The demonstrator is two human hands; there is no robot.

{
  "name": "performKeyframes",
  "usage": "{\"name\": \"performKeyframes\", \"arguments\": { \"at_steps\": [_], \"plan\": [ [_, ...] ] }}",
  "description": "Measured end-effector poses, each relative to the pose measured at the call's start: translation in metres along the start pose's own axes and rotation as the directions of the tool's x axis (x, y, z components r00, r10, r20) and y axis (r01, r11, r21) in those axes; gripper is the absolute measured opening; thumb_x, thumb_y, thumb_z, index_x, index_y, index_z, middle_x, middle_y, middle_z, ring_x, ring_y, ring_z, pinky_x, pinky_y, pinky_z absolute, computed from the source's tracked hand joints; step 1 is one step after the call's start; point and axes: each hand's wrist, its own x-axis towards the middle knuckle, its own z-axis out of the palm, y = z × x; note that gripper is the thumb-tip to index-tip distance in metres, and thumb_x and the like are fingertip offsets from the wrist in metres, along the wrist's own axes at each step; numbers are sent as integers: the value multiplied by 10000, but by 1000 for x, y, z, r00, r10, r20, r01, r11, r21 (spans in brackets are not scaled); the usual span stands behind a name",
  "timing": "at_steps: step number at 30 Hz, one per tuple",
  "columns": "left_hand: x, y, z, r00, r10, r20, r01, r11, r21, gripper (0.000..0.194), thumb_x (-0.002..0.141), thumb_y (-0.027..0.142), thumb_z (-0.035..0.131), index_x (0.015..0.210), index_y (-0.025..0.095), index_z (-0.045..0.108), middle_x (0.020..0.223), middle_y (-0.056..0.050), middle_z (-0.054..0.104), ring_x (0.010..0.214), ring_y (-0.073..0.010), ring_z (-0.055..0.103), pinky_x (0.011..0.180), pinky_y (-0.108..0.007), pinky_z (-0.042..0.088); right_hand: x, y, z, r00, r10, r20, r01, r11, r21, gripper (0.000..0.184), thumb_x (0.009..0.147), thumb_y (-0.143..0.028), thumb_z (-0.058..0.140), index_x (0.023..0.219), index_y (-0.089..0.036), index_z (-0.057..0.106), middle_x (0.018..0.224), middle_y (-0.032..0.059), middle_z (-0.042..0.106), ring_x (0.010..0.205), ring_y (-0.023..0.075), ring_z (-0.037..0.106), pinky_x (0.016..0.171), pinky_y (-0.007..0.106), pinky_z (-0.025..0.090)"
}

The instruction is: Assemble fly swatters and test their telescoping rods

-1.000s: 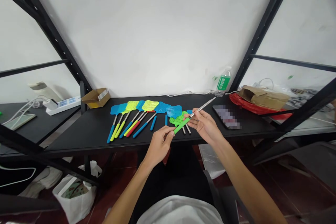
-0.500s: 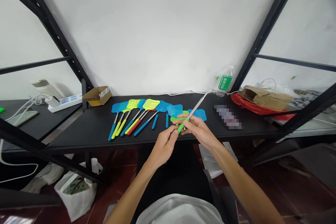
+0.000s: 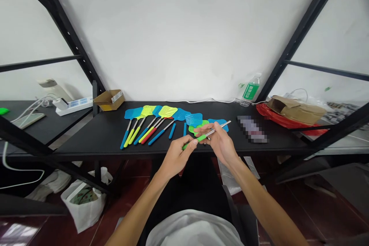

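Note:
Just over the desk's front edge, my left hand (image 3: 177,153) is closed round a green handle (image 3: 198,139). A thin metal rod (image 3: 225,124) runs out of that handle to the right, and the thumb and finger of my right hand (image 3: 225,147) pinch it. Other fingers of the right hand are spread. Beyond my hands lie blue mesh fly swatter heads (image 3: 193,119) and a green mesh head (image 3: 198,126), partly covered by my fingers. Two loose blue handles (image 3: 172,130) rest left of them. Farther left, several fly swatters (image 3: 147,121) lie in an overlapping row.
A small cardboard box (image 3: 109,100) sits at the desk's back left. At the back right stands a plastic bottle (image 3: 250,90), with a blurred-out item (image 3: 252,128) in front. Farther right, a cardboard box (image 3: 296,110) lies on a red bag (image 3: 268,117). Black frame posts (image 3: 300,34) flank the desk.
The rod and green handle have tilted from steep to flatter, pointing right. My right hand has shifted from the handle area onto the rod. The view has moved slightly.

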Motion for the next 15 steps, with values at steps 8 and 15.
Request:
{"name": "performKeyframes", "arguments": {
  "at_steps": [8, 15],
  "plan": [
    [3, 1, -14, 999, -4, -37, 4, 1000, -2, 395, 996, 486, 479, 810, 165, 615, 656, 32, 437, 613, -114, 390, 581, -247, 296, 11, -12, -35, 986, 39, 163, -5, 978, -209, 476, 919, -546, 608, 1306, -270, 631, 1258, 97, 705, 1097, 253, 673, 801, 345, 572],
    [4, -8, -37, 983, -65, -172, 52, 996, -76, 382, 984, 521, 490, 852, 182, 606, 563, 69, 261, 502, -94, 236, 481, -249, 191, 38, 16, -109, 967, -85, -240, -148, 579, -802, 345, 884, -465, 606, 1098, -212, 702, 906, 47, 760, 621, 170, 674, 632, 306, 530]
  ]
}}
